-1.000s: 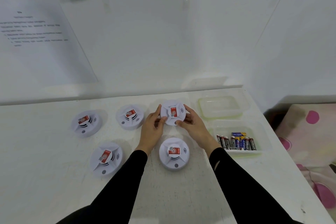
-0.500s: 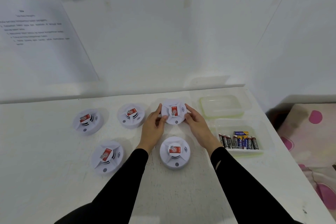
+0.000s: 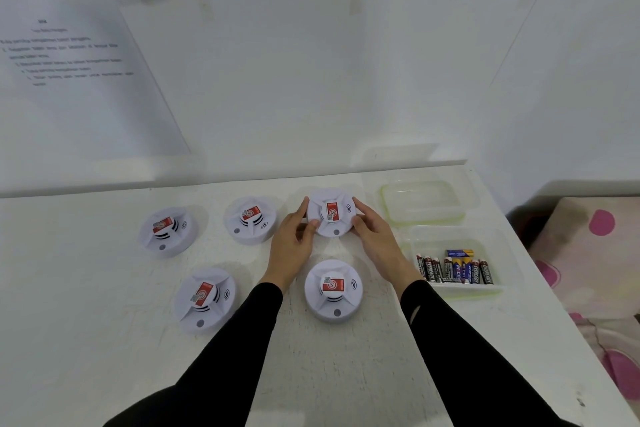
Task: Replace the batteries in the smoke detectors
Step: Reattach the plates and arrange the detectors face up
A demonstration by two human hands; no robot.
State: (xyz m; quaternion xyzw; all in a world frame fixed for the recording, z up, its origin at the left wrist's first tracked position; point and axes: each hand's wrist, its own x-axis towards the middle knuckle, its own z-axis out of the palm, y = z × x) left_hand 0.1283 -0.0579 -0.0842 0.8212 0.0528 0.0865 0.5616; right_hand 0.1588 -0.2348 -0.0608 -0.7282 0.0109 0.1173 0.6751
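Held detector: the back-right smoke detector (image 3: 330, 215) sits face up on the white table (image 3: 86, 305), just left of an empty clear tub (image 3: 422, 206).
Hands: left hand (image 3: 292, 246) and right hand (image 3: 375, 241) clasp its rim from either side, fingers curled round it.
Facing: round, so no long axis (its red sticker (image 3: 332, 210) runs lengthwise away from the person); its small button (image 3: 336, 232) points toward the person.
Writing: the sticker carries a white round logo and a QR code; the black batteries (image 3: 453, 270) read EVEREADY; the wall sheets (image 3: 69, 55) are too blurred to read.
Batteries: side by side in the near tub (image 3: 464, 293), one blue cell crosswise behind.
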